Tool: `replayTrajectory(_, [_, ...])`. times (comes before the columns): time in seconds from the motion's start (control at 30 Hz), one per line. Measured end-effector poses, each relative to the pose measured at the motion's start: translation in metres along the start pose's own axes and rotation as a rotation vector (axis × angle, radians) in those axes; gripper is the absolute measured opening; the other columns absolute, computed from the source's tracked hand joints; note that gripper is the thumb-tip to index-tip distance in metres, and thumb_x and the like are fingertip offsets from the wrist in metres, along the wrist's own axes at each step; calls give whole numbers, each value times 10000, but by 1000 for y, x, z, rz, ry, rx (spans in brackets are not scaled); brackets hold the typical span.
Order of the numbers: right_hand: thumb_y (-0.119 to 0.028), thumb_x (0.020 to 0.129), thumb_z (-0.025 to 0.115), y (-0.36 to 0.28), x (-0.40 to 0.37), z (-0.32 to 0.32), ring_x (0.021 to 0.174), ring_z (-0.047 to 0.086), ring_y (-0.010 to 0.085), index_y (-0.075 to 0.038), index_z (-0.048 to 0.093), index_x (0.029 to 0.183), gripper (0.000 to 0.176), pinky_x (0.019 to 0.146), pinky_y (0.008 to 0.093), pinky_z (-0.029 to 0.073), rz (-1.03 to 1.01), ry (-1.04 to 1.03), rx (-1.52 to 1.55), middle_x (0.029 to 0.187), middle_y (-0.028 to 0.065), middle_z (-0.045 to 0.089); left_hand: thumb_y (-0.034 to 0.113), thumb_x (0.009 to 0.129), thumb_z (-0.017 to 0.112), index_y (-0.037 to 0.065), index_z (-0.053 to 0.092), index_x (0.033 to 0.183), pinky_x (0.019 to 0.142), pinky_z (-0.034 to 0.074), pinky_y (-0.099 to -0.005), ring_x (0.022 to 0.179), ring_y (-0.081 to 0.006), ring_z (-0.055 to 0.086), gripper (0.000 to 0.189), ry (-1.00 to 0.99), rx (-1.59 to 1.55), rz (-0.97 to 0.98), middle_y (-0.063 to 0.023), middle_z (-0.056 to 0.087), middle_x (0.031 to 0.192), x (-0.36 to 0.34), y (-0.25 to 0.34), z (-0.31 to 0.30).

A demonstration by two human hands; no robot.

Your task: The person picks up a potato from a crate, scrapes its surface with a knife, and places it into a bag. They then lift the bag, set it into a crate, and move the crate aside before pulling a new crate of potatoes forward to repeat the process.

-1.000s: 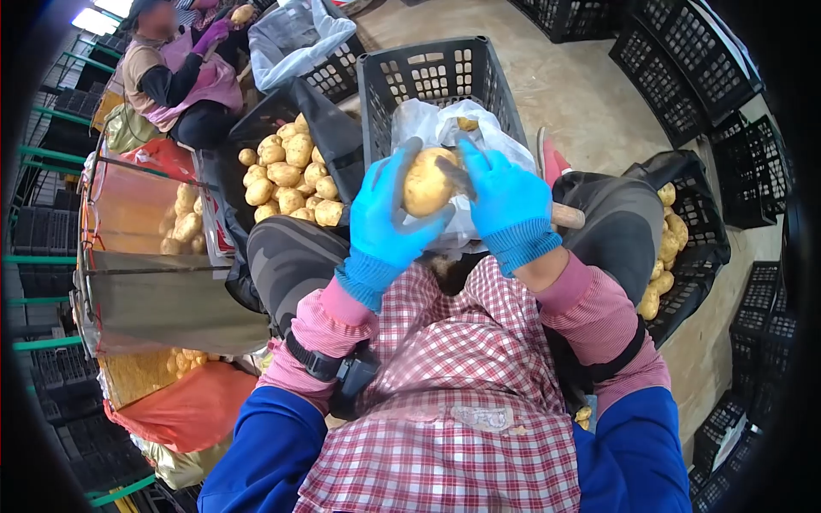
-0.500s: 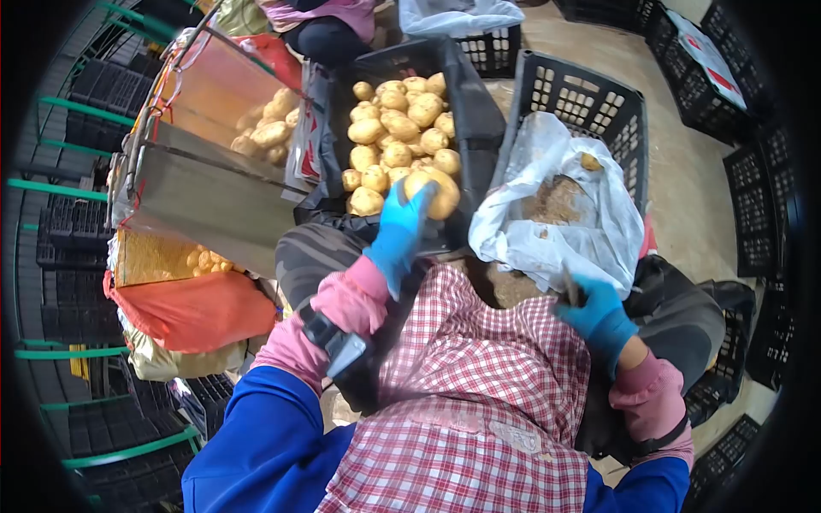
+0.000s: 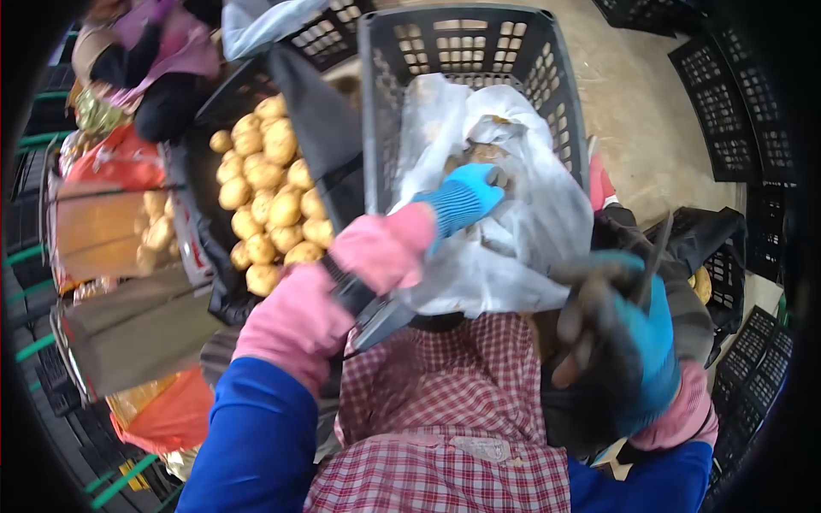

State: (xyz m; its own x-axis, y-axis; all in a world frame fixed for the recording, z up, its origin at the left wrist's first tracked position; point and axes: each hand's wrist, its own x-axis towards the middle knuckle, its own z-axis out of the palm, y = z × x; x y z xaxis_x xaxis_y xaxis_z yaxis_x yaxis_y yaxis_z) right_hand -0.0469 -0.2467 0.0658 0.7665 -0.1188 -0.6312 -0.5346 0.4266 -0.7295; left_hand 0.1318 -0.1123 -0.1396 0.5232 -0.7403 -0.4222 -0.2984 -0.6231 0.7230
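Observation:
My left hand (image 3: pixel 466 201), in a blue glove, reaches over the crumpled white plastic bag (image 3: pixel 530 265) that lines a black crate (image 3: pixel 376 111). Its fingers are curled with dark tips, and whatever they hold is hidden. Brown debris (image 3: pixel 486 154) lies inside the bag. To the right of the bag is my right hand (image 3: pixel 629 333), gloved too and smeared by motion. A thin knife (image 3: pixel 658 256) sticks up from it, blade upward. Left of my left forearm, a heap of yellow potatoes (image 3: pixel 269 192) fills a crate lined with black sheeting (image 3: pixel 321 111).
A person in pink (image 3: pixel 162 51) sits at the upper left. Beside the potato crate stand a framed bin (image 3: pixel 137 325) and an orange-red sack (image 3: pixel 171 415). Black crates (image 3: pixel 710 103) line the right side, and another crate (image 3: pixel 727 274) stands by my right leg.
My left hand has gone from the potato heap, where it held a large potato, rightward to the plastic bag. My right hand has turned, with the blade now raised. The view has swung right.

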Motion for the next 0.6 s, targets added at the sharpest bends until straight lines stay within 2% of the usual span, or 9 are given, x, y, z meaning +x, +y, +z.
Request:
replayTrajectory(0.03, [-308, 883, 708, 1, 0, -6, 502, 543, 73, 103, 614, 1144, 496, 452, 190, 426, 1, 42, 44, 728, 81, 659, 200, 833, 594, 40, 581, 937, 836, 486, -459, 919, -399, 587, 191, 130, -76, 109, -234, 611, 951, 55, -44, 43])
replayTrajectory(0.07, [-299, 904, 684, 1, 0, -13, 495, 561, 97, 111, 586, 1156, 491, 450, 220, 468, 5, 64, 88, 718, 93, 647, 214, 814, 591, 47, 593, 962, 848, 488, -469, 930, -414, 592, 223, 448, 144, 57, -226, 622, 956, 114, -77, 86])
replayTrajectory(0.1, [-289, 924, 660, 0, -2, -20, 488, 579, 121, 119, 557, 1168, 486, 449, 250, 510, 10, 87, 129, 708, 105, 634, 244, 801, 609, 79, 643, 1116, 956, 479, -455, 1078, -337, 622, 357, 555, 439, -73, -216, 650, 1101, 143, -66, 84])
replayTrajectory(0.13, [-280, 928, 655, -3, -1, -29, 503, 583, 126, 125, 545, 1179, 489, 472, 259, 520, -4, 69, 146, 722, 111, 631, 300, 850, 561, 136, 579, 1275, 1020, 439, -466, 1224, -355, 537, 456, -34, 259, -312, -176, 563, 1327, 173, -48, 47])
replayTrajectory(0.2, [-262, 937, 644, -10, 1, -44, 534, 592, 137, 137, 521, 1201, 494, 519, 278, 538, -30, 30, 180, 750, 124, 623, 284, 845, 576, 127, 579, 1264, 1001, 446, -458, 1189, -351, 545, 448, 25, 397, -327, -172, 567, 1287, 217, -53, 51])
replayTrajectory(0.27, [-309, 964, 635, -21, 1, -46, 597, 563, 93, 125, 532, 1212, 510, 533, 195, 448, -97, -59, 217, 839, 113, 609, 268, 840, 591, 118, 578, 1253, 983, 454, -451, 1153, -348, 552, 440, 50, 425, -314, -167, 571, 1248, 243, -59, 48])
replayTrajectory(0.4, [-290, 961, 641, -24, 0, -65, 648, 598, 93, 109, 569, 1165, 454, 566, 199, 468, 49, -271, 151, 847, 159, 670, 236, 829, 620, 100, 577, 1231, 945, 468, -435, 1082, -341, 568, 426, 211, 267, -117, -159, 579, 1169, 250, -56, 29])
replayTrajectory(0.47, [-143, 845, 660, -17, -7, -55, 539, 611, 160, 112, 573, 1198, 444, 512, 283, 530, -67, -81, 270, 828, 140, 671, 220, 824, 635, 91, 576, 1220, 927, 475, -427, 1046, -337, 576, 420, 312, 103, 83, -155, 583, 1130, 226, -46, 11])
replayTrajectory(0.6, [-160, 808, 707, -18, -8, -44, 513, 529, 85, 16, 619, 1223, 459, 464, 204, 410, -213, 127, 79, 811, 30, 638, 187, 814, 665, 72, 575, 1198, 889, 489, -411, 975, -330, 591, 411, 285, -198, 416, -146, 590, 1051, 130, -5, -19])
